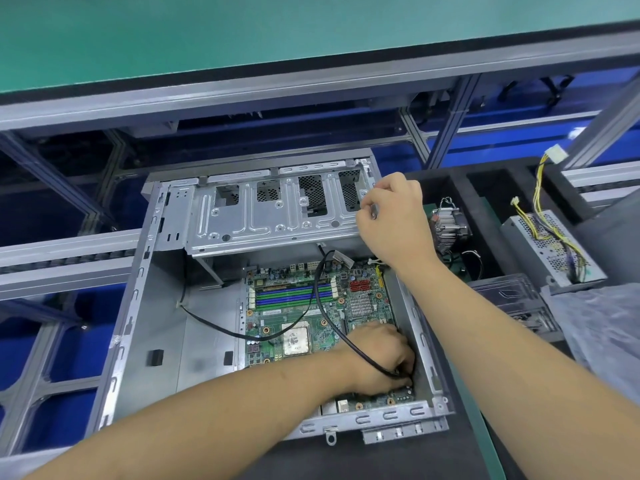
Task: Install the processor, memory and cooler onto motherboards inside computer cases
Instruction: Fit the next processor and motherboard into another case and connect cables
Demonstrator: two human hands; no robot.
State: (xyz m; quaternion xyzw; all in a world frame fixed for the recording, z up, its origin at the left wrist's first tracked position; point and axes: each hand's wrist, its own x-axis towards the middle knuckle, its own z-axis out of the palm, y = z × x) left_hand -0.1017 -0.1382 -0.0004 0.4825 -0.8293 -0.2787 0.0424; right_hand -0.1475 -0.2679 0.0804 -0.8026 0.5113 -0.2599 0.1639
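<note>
Inside the case (pixel 145 306), left hand (pixel 381 358) fingers pinch the black cable (pixel 322 306); right hand (pixel 391 216) seemingly grips the drive cage (pixel 273 209).

Green motherboard (pixel 313 323) with blue and green memory slots (pixel 292 296), a black cable (pixel 325 306), grey metal case (pixel 145 323), yellow wires (pixel 543 216).

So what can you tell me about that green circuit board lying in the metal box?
The motherboard is a green board lying flat on the floor of the open grey case. It carries blue and green memory slots, red connectors, a small silver heatsink and a square metallic processor socket near its middle. A black cable loops across it. The left hand grips that cable's end at the board's right edge.
</note>
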